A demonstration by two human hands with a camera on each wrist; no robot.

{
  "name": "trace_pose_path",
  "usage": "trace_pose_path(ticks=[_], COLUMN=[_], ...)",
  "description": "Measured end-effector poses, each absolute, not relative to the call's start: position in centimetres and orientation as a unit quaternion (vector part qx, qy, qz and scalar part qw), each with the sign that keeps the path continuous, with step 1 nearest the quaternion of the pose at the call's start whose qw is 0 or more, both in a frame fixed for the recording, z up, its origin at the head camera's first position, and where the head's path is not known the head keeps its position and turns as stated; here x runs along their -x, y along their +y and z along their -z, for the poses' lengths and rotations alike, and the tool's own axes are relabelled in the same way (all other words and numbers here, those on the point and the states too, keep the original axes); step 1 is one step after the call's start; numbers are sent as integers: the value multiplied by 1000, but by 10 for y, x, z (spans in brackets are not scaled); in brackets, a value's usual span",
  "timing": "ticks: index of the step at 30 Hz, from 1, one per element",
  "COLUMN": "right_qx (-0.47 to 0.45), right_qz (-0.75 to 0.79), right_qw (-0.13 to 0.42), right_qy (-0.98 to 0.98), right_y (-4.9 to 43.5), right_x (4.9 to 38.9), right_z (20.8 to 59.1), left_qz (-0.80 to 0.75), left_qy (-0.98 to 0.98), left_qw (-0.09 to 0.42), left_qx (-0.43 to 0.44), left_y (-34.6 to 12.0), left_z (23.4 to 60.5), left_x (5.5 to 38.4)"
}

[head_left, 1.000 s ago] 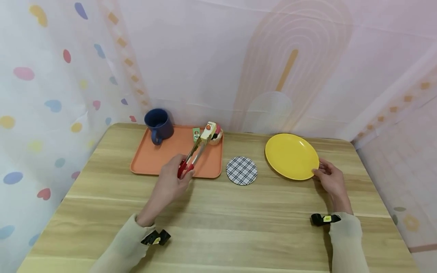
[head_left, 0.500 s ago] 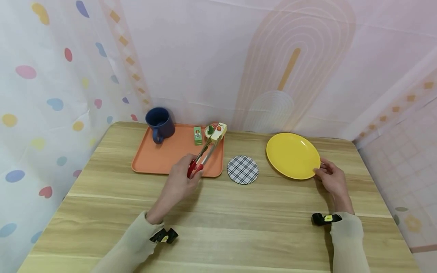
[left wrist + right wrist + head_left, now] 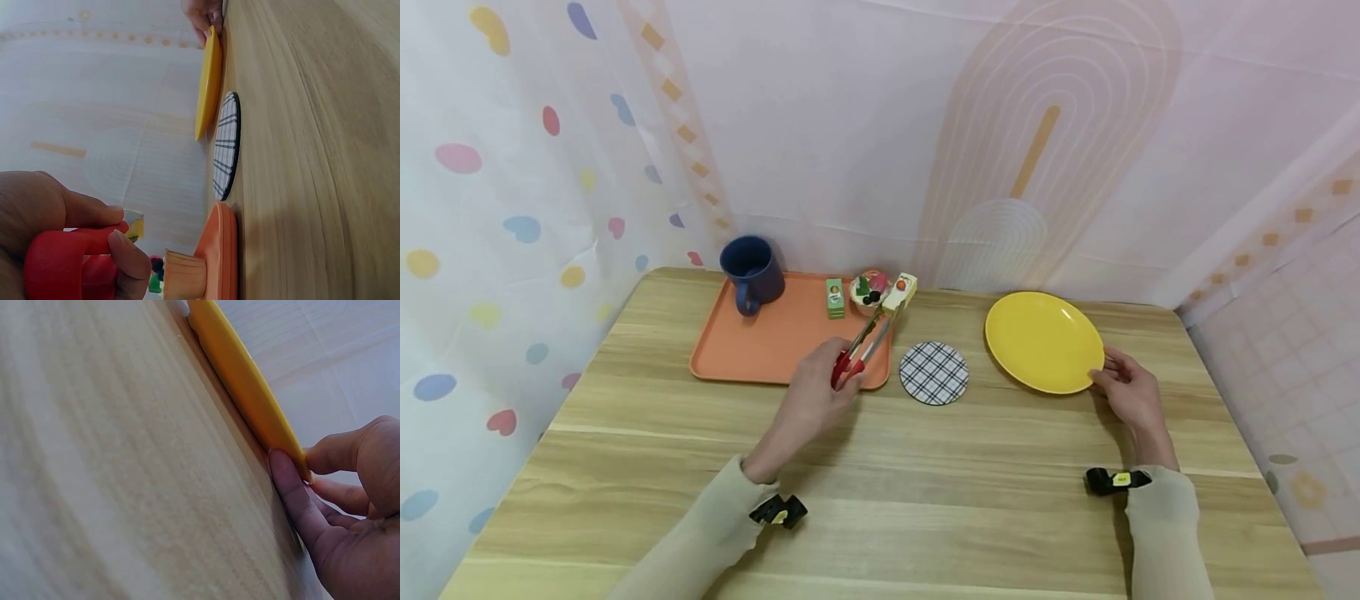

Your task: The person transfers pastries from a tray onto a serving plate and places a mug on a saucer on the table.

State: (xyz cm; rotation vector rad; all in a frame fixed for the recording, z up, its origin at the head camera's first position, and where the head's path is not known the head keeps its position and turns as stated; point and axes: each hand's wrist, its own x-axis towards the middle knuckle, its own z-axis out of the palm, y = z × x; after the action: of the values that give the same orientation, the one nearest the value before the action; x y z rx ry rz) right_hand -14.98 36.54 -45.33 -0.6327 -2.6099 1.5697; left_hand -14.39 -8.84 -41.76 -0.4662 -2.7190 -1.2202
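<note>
There are 2 hands, 1 pair of tongs [image 3: 842, 365], 1 pale yellow block [image 3: 900, 293], 1 yellow plate [image 3: 1045, 342], 1 plaid coaster [image 3: 934, 373] and 1 orange tray [image 3: 775, 346] on the counter [image 3: 940, 500]. The tray bears 1 blue mug [image 3: 758, 279] at its 11 o'clock, plus 1 green box [image 3: 835, 298] and 1 topped dessert cup [image 3: 867, 292] toward its 2 o'clock.

The left hand [image 3: 815, 390] comes in from 7 o'clock and points to 1 o'clock over the tray's near edge. Its fingers curl round the red handles; the tongs' tips pinch the block, which hangs just beside the dessert cup, at 11 o'clock from the coaster.

The right hand [image 3: 1131, 392] reaches up from 6 o'clock to the plate's 4 o'clock rim. Its fingers make a narrow pinch there, thumb on top, others beneath. Whether that rim is raised off the counter is hard to tell.
</note>
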Motion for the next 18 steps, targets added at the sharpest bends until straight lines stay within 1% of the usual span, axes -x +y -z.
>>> trace_pose_path(ticks=[18], right_qx=[210], right_qz=[-512], right_qw=[19], right_qy=[-832], right_y=[365], right_x=[150], right_z=[454], left_qz=[396], left_qy=[-900], left_qw=[54], left_qx=[174], left_y=[-55], left_z=[422], left_x=[152])
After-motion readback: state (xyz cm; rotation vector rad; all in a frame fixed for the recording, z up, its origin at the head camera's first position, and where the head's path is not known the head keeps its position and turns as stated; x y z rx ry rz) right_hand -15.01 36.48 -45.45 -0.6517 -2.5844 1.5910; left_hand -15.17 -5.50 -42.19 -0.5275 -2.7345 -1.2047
